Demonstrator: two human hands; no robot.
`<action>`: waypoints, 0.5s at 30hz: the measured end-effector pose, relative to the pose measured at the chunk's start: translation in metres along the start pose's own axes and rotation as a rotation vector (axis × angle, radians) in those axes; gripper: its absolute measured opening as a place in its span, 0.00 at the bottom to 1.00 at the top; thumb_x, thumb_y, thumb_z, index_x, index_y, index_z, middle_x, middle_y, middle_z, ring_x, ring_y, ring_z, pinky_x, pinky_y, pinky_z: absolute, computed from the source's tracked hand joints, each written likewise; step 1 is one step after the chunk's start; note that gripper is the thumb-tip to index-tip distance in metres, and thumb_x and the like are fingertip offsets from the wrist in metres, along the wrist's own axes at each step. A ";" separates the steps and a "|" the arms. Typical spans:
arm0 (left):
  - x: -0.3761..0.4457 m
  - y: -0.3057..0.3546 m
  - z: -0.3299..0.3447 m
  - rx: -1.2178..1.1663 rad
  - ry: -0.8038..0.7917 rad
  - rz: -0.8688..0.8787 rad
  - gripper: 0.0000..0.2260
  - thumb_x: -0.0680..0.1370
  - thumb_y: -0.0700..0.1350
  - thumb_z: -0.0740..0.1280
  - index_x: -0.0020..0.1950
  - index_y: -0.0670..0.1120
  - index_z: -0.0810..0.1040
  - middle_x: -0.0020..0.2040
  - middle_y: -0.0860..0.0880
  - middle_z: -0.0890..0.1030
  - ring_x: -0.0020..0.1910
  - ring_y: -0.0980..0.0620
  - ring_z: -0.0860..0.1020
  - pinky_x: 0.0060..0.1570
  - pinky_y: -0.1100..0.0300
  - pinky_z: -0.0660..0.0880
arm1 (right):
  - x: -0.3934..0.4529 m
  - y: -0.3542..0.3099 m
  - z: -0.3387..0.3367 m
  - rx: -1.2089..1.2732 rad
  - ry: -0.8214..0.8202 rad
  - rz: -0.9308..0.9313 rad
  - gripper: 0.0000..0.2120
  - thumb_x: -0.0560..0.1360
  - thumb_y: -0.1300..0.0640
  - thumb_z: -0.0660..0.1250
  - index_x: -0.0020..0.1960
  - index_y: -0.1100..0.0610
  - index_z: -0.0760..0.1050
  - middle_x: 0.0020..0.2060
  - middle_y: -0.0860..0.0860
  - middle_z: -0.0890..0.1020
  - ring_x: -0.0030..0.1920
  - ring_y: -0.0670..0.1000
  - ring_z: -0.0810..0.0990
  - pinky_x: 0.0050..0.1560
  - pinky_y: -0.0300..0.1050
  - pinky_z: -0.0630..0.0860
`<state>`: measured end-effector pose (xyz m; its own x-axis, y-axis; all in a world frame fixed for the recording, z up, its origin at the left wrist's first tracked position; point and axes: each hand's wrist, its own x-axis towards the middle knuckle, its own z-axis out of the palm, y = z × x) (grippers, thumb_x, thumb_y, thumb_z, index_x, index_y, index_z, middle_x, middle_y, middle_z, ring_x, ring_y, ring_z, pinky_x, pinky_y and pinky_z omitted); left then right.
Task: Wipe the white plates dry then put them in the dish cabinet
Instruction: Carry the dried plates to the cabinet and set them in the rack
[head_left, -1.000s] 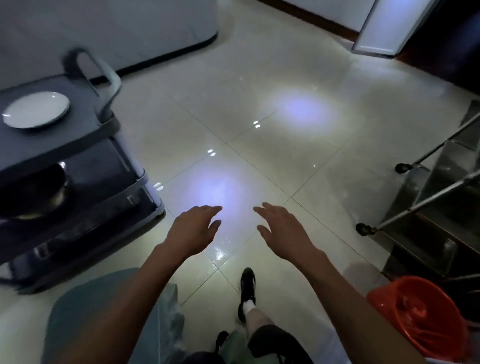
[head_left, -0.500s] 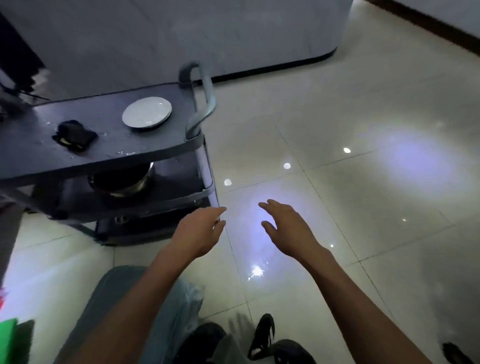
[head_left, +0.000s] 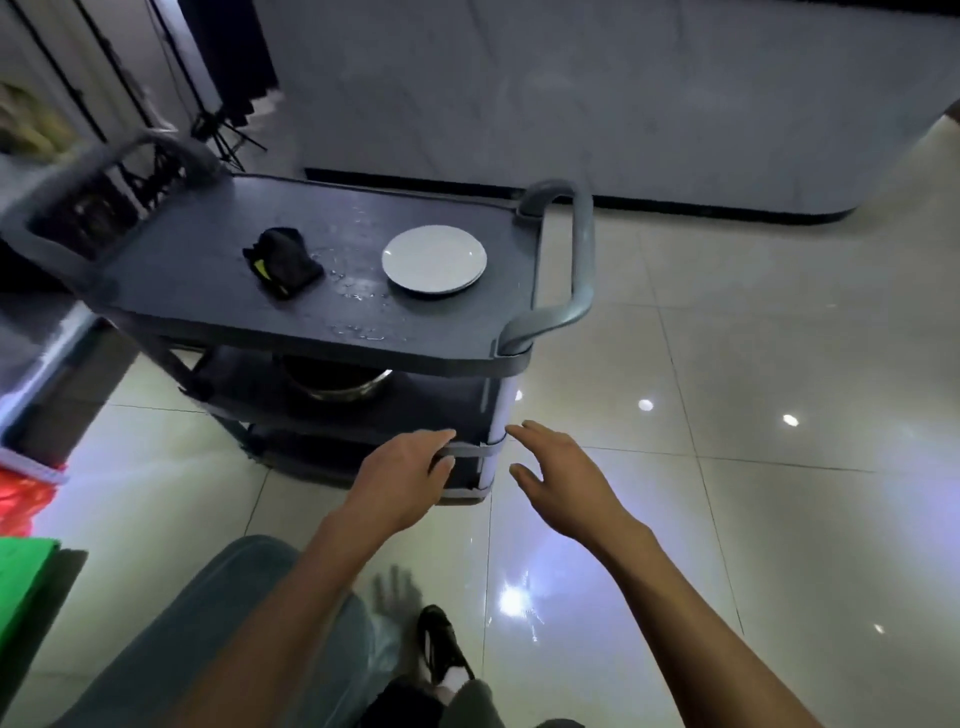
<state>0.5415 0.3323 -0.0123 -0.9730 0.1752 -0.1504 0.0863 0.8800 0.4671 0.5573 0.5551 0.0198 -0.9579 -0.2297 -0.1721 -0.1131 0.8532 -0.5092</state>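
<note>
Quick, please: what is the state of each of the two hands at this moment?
Left hand: open, fingers relaxed, holding nothing.
Right hand: open, fingers spread, holding nothing.

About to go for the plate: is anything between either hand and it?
Nothing visible blocks it. The white plate sits uncovered on the cart top, the black cloth off beside it. Left hand and right hand hover empty, below.

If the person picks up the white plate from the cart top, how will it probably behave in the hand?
The white plate looks rigid and glazed, so it should keep its shape but may break if dropped. Water drops lie on the cart top beside it, so it could be wet and slippery. It lies flat and shallow, so lifting its rim may be awkward.
</note>
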 end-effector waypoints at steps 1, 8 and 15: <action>0.013 -0.003 -0.005 -0.009 0.003 -0.003 0.20 0.82 0.53 0.61 0.75 0.55 0.69 0.71 0.55 0.74 0.69 0.52 0.71 0.67 0.56 0.67 | 0.014 -0.003 -0.005 -0.007 0.001 -0.008 0.24 0.83 0.52 0.62 0.78 0.48 0.63 0.75 0.47 0.69 0.74 0.51 0.66 0.70 0.42 0.64; 0.092 -0.018 -0.046 -0.011 0.062 0.010 0.20 0.82 0.55 0.61 0.74 0.54 0.70 0.70 0.53 0.75 0.68 0.50 0.72 0.65 0.53 0.69 | 0.106 -0.023 -0.032 0.009 0.076 -0.080 0.23 0.81 0.54 0.65 0.75 0.51 0.68 0.72 0.49 0.73 0.70 0.53 0.71 0.68 0.43 0.66; 0.158 -0.049 -0.064 -0.181 0.074 -0.128 0.20 0.82 0.54 0.63 0.74 0.56 0.70 0.73 0.53 0.73 0.70 0.50 0.71 0.69 0.51 0.69 | 0.198 -0.014 -0.034 0.064 0.005 -0.068 0.25 0.82 0.53 0.65 0.77 0.51 0.65 0.73 0.50 0.71 0.71 0.54 0.71 0.70 0.47 0.67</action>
<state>0.3697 0.2891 -0.0031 -0.9871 0.0292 -0.1574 -0.0718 0.7982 0.5981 0.3604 0.5133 0.0219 -0.9500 -0.2832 -0.1314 -0.1606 0.8042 -0.5723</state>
